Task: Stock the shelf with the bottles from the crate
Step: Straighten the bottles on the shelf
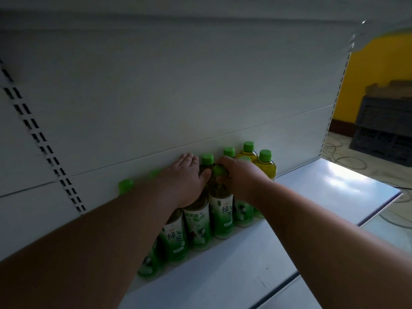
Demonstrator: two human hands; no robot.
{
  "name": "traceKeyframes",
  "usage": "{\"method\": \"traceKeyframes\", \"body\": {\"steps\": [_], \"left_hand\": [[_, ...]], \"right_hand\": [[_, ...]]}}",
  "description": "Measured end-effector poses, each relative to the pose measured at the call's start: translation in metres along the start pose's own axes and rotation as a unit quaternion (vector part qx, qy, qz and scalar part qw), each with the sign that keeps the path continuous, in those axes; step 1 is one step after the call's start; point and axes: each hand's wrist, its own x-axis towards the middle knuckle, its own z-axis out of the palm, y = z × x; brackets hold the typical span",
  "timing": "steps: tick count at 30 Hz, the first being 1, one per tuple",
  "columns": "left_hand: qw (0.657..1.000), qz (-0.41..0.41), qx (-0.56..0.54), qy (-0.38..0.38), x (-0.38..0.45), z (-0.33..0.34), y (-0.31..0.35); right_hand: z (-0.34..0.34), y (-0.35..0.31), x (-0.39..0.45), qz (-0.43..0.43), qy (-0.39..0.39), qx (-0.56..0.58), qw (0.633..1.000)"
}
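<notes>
— Reaching in with both arms, is that right?

— Yes. The left hand (186, 179) lies over the tops of the green tea bottles (196, 226) near the back panel (156, 97), fingers fairly straight and the thumb against a bottle's neck. I would call that grip open, pressing rather than clasping.

— And the other one?

— The right hand (239, 177) curls its fingers round the neck of the front bottle (220, 210), just under the green cap (218, 170). That grip is closed on it.

— Where do the bottles stand?

— Upright on the white shelf (323, 186), in rows close against the back panel. The labelled ones run leftward under the left forearm; two yellowish bottles (266, 167) with green caps stand at the right end, touching the row.

— Anything beyond the shelf?

— A dark crate (385, 128) sits on the floor (338, 150) by a yellow wall (367, 68), well apart from the bottles. Whether it holds anything, I cannot tell.
</notes>
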Motion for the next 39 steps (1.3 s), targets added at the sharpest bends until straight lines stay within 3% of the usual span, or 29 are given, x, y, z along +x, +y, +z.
{"method": "traceKeyframes", "body": {"steps": [4, 9, 15, 22, 27, 33, 39], "left_hand": [[1.0, 0.004, -0.005, -0.007, 0.0, -0.004, -0.001], [0.999, 0.031, -0.034, 0.012, 0.013, -0.022, 0.013], [0.999, 0.036, -0.003, -0.022, 0.034, -0.012, 0.035], [0.999, 0.034, 0.002, -0.011, 0.039, -0.002, 0.033], [0.999, 0.034, -0.004, -0.013, 0.037, -0.002, 0.034], [0.998, 0.049, -0.043, 0.021, 0.039, -0.02, 0.046], [0.998, 0.062, -0.02, -0.006, 0.066, -0.012, 0.085]], "right_hand": [[-0.005, 0.004, -0.003, -0.001, 0.013, 0.025, 1.0], [-0.029, 0.026, -0.007, 0.038, 0.119, 0.031, 0.992], [-0.03, 0.038, 0.002, 0.083, -0.048, -0.042, 0.994], [-0.02, 0.046, 0.008, 0.059, -0.003, -0.025, 0.998], [-0.024, 0.049, 0.007, 0.067, -0.016, -0.015, 0.997], [-0.037, 0.08, -0.006, 0.094, 0.176, 0.009, 0.98], [-0.024, 0.095, -0.005, 0.142, 0.09, -0.042, 0.985]]}}
